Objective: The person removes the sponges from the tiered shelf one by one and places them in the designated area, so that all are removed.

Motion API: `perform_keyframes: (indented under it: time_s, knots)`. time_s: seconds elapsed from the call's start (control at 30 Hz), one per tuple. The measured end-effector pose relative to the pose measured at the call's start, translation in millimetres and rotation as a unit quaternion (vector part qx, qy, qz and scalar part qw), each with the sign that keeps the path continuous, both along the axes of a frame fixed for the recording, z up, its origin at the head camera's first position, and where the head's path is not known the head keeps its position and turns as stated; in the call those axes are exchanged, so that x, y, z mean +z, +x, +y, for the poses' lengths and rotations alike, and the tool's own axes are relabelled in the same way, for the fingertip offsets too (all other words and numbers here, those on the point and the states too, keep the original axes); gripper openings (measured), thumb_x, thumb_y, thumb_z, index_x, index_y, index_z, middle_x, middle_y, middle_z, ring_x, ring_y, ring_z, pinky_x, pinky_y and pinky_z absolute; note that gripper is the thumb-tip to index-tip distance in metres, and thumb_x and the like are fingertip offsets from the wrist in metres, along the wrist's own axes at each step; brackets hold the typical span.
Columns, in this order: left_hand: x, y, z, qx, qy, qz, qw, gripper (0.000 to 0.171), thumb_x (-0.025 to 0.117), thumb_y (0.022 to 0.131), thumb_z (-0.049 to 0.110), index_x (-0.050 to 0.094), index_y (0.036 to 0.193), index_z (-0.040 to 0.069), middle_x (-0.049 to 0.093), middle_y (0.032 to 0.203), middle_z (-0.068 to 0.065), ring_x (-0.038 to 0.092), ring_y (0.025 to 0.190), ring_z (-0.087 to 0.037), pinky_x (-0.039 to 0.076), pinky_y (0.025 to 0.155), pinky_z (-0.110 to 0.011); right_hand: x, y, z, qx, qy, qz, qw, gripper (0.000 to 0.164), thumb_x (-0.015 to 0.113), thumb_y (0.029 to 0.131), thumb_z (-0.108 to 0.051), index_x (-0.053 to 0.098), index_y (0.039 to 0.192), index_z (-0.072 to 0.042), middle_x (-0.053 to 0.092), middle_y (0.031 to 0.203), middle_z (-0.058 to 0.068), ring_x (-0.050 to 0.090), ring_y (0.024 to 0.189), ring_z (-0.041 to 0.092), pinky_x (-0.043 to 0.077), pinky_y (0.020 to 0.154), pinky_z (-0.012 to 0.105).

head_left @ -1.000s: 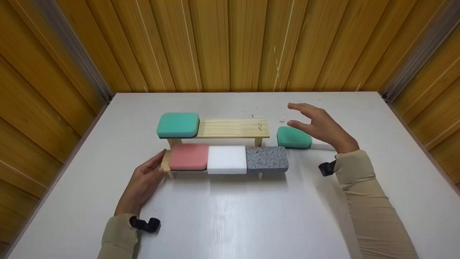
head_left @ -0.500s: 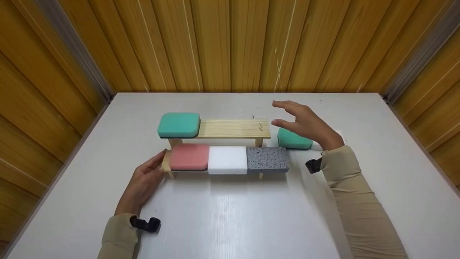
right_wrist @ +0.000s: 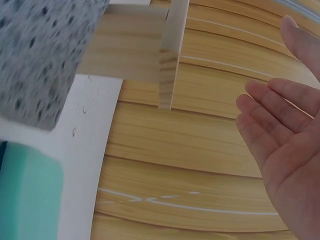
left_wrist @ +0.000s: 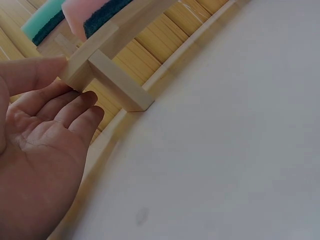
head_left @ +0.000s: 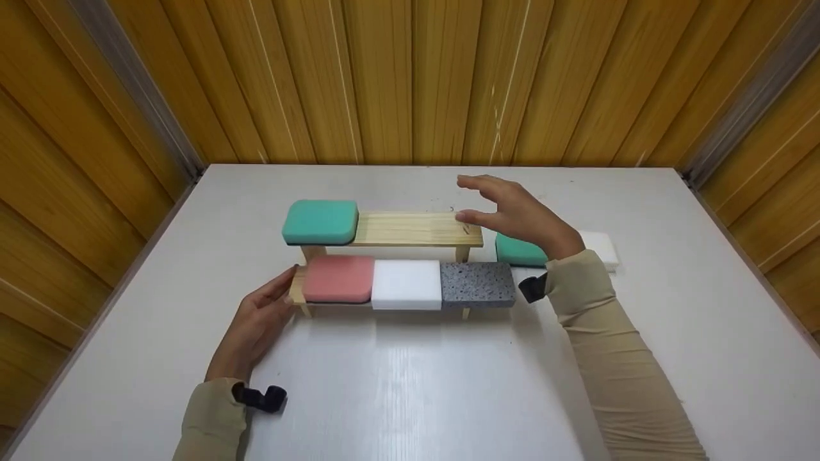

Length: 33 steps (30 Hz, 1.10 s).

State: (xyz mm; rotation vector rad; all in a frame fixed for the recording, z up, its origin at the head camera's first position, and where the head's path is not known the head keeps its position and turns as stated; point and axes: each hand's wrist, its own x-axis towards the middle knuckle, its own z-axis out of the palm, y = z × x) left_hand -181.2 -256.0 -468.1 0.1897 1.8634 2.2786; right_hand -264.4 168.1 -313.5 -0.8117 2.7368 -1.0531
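My left hand [head_left: 259, 317] holds the left end of a low two-step wooden stand [head_left: 296, 285], thumb at the front edge and fingers at the back. In the left wrist view, the thumb and fingertips meet the wooden end [left_wrist: 82, 70]. A pink sponge [head_left: 338, 278], a white sponge [head_left: 407, 283] and a grey speckled block [head_left: 477, 283] line the lower step. On the upper step's left end sits a green sponge [head_left: 320, 221] with a dark underside. My right hand [head_left: 519, 214] hovers over that step's right end, fingers spread from the thumb, holding nothing.
Right of the stand, a second green sponge [head_left: 519, 251] lies on the white table [head_left: 410, 397], partly hidden by my right wrist. Beside it is another white sponge [head_left: 599, 248]. Yellow wood-look panels [head_left: 410, 83] wall in the table.
My right hand has moved left, from above the loose green sponge to over the upper step's right end, uncovering the loose white sponge. The left hand stays in place.
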Motion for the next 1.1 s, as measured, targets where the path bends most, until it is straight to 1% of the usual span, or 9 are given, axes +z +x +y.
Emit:
perform_keyframes:
  time_s: [0.23, 0.4, 0.6, 0.8, 0.97, 1.1]
  knots:
    - [0.3, -0.6, 0.3, 0.005, -0.004, -0.004, 1.0, 0.065, 0.057, 0.095, 0.008, 0.025, 0.152, 0.006, 0.019, 0.161, -0.005, 0.019, 0.148, -0.023, 0.037, 0.11, -0.019, 2.9, -5.0, -20.2, 0.014, -0.006, -0.018, 1.0, 0.073, 0.065, 0.089, -0.045, 0.036, 0.149, -0.016, 0.038, 0.153, 0.007, 0.037, 0.14, 0.034, 0.035, 0.116, 0.045]
    - [0.5, -0.1, -0.1, 0.007, -0.007, -0.003, 0.9999, 0.064, 0.057, 0.096, 0.009, 0.026, 0.152, 0.007, 0.02, 0.161, -0.004, 0.02, 0.148, -0.022, 0.037, 0.109, -0.019, 2.9, -8.8, -36.1, 0.027, -0.003, -0.021, 0.999, 0.075, 0.065, 0.089, -0.044, 0.034, 0.15, -0.015, 0.036, 0.153, 0.007, 0.036, 0.14, 0.034, 0.035, 0.116, 0.044]
    - [-0.1, -1.3, 0.2, 0.008, -0.007, -0.005, 0.9999, 0.064, 0.057, 0.096, 0.009, 0.026, 0.152, 0.007, 0.02, 0.161, -0.003, 0.021, 0.148, -0.022, 0.038, 0.109, -0.02, 3.4, -12.0, -55.4, 0.046, -0.002, -0.009, 0.999, 0.072, 0.066, 0.09, -0.037, 0.035, 0.149, -0.011, 0.038, 0.152, 0.009, 0.039, 0.139, 0.031, 0.035, 0.116, 0.041]
    - [-0.2, -3.2, 1.7, 0.01, -0.009, -0.007, 0.9999, 0.066, 0.058, 0.095, 0.008, 0.023, 0.152, 0.005, 0.018, 0.161, -0.006, 0.018, 0.149, -0.024, 0.038, 0.108, -0.019, 1.5, -14.7, -72.5, 0.051, 0.001, 0.005, 0.999, 0.071, 0.066, 0.09, -0.038, 0.036, 0.149, -0.012, 0.04, 0.151, 0.008, 0.042, 0.136, 0.031, 0.037, 0.115, 0.041]
    - [-0.3, -2.9, 3.1, 0.006, -0.009, -0.003, 0.9999, 0.065, 0.057, 0.096, 0.008, 0.024, 0.152, 0.005, 0.019, 0.161, -0.005, 0.018, 0.148, -0.024, 0.038, 0.109, -0.019, -1.2, -16.4, -84.3, 0.057, 0.0, 0.004, 0.998, 0.071, 0.066, 0.09, -0.038, 0.036, 0.149, -0.012, 0.04, 0.151, 0.008, 0.041, 0.137, 0.029, 0.036, 0.115, 0.04]
    - [-0.1, -2.7, 3.8, 0.009, -0.013, -0.006, 0.9999, 0.066, 0.058, 0.095, 0.01, 0.025, 0.152, 0.006, 0.02, 0.161, -0.004, 0.019, 0.148, -0.023, 0.038, 0.108, -0.018, -2.5, -17.4, -92.1, 0.063, -0.005, 0.004, 0.998, 0.071, 0.066, 0.09, -0.037, 0.036, 0.149, -0.011, 0.041, 0.15, 0.008, 0.041, 0.137, 0.028, 0.036, 0.115, 0.04]
